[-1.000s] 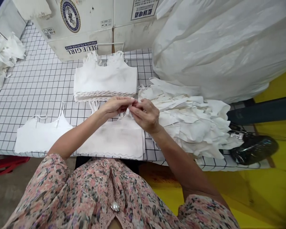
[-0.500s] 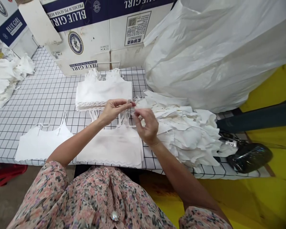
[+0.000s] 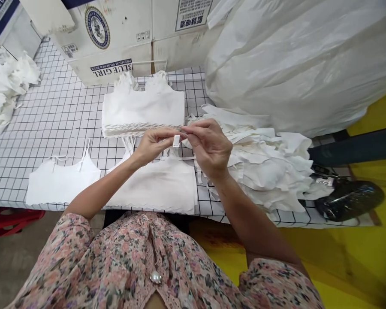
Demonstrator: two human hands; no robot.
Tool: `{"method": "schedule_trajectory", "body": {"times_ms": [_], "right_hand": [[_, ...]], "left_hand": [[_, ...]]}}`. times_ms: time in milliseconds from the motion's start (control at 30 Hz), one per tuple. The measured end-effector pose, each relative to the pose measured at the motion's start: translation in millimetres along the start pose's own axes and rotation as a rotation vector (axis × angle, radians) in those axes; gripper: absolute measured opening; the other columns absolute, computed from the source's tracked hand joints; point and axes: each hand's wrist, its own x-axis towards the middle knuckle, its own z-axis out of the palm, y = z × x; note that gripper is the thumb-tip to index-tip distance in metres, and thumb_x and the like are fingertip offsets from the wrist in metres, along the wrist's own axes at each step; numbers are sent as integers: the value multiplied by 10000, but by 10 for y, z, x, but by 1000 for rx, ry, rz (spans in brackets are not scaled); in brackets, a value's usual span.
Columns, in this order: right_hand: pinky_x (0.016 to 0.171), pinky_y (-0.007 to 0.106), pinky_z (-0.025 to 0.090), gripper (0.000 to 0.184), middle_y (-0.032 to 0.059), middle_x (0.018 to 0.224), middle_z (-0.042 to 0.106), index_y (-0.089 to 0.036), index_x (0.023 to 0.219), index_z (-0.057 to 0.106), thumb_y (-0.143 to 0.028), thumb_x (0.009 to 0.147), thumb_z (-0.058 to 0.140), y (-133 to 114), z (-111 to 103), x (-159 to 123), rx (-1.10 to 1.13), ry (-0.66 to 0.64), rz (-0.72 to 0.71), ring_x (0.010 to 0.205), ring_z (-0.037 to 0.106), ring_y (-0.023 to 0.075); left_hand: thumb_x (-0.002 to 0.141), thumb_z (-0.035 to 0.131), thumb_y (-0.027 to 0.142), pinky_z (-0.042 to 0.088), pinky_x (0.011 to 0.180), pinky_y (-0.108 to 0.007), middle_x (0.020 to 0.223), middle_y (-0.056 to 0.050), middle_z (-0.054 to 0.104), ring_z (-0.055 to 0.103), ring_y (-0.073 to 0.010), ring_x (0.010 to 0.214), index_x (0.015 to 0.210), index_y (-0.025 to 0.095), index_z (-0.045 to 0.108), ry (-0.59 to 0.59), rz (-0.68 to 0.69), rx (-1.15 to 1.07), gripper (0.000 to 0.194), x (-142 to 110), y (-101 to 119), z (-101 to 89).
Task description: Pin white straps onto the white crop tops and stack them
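My left hand (image 3: 154,143) pinches a small white tag-like piece (image 3: 176,140) between thumb and fingers. Its exact kind is hard to tell. My right hand (image 3: 210,146) is closed in a pinch, fingertips meeting those of the left; whatever lies between them is too small to name. Below both hands lies a stack of white camisole tops (image 3: 157,184), straps pointing away from me. Another folded stack of white tops (image 3: 144,107) sits just beyond. To the left, a single white camisole (image 3: 62,184) is spread flat.
A loose heap of white garments (image 3: 270,167) lies at the right, before a big white plastic bag (image 3: 292,68). A black wrapped bundle (image 3: 350,199) rests at the table's right end. Cartons (image 3: 122,47) stand at the back. More white cloth (image 3: 9,90) is piled far left.
My right hand has come up and closed in, its fingertips now meeting the left hand's. The small white piece now shows at the left fingertips. The view has tilted downward.
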Motion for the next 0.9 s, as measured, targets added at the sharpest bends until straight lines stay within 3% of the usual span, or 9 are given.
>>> {"method": "schedule_trajectory", "body": {"times_ms": [100, 233, 400, 533, 733, 833, 900], "right_hand": [[803, 349, 629, 124, 23, 933, 746, -286, 1015, 814, -395, 987, 762, -23, -35, -46, 85, -16, 190, 878, 708, 169], [761, 286, 633, 386, 2, 879, 733, -242, 994, 781, -537, 797, 934, -41, -17, -103, 299, -45, 497, 794, 684, 132], [715, 282, 631, 389, -23, 797, 685, -223, 902, 761, -515, 747, 967, -55, 21, -171, 435, -129, 691, 715, 663, 117], [723, 307, 632, 345, -15, 769, 676, -240, 793, 763, -527, 763, 952, -45, 8, -242, 449, -86, 732, 719, 660, 126], [935, 405, 628, 212, 21, 909, 691, -299, 851, 818, -498, 841, 892, -61, 72, -475, 433, -49, 684, 954, 693, 182], [797, 381, 613, 212, 18, 876, 666, -294, 856, 809, -490, 846, 889, -88, 91, -672, 400, -25, 681, 864, 666, 175], [728, 361, 590, 194, 18, 859, 647, -288, 856, 794, -463, 864, 879, -112, 44, -764, 334, -13, 632, 828, 646, 174]], "left_hand": [[996, 761, 507, 581, 961, -383, 1047, -47, 809, 736, -189, 1041, 1018, 310, 877, 41, 104, 163, 229, -39, 18, 3], [1082, 637, 389, 563, 1023, -453, 1109, -46, 783, 700, -207, 1112, 1099, 328, 849, 96, 271, 593, 221, -49, -28, 15], [1071, 642, 444, 546, 1076, -560, 1146, -23, 754, 672, -261, 1213, 1158, 392, 809, 14, 245, 799, 194, -21, -58, -9], [1035, 696, 504, 573, 1076, -544, 1143, -28, 758, 704, -261, 1203, 1197, 358, 799, 92, 124, 625, 242, -156, 36, 5], [814, 908, 588, 660, 875, -371, 1015, -58, 810, 763, -172, 912, 1014, 201, 833, 216, -296, -33, 441, -632, 66, 311], [785, 912, 630, 651, 794, -327, 910, -45, 797, 732, -131, 780, 937, 178, 825, 274, -414, -218, 485, -796, -19, 516], [830, 873, 627, 642, 769, -305, 884, -41, 784, 718, -119, 750, 931, 171, 813, 285, -420, -240, 471, -856, -70, 600]]}}
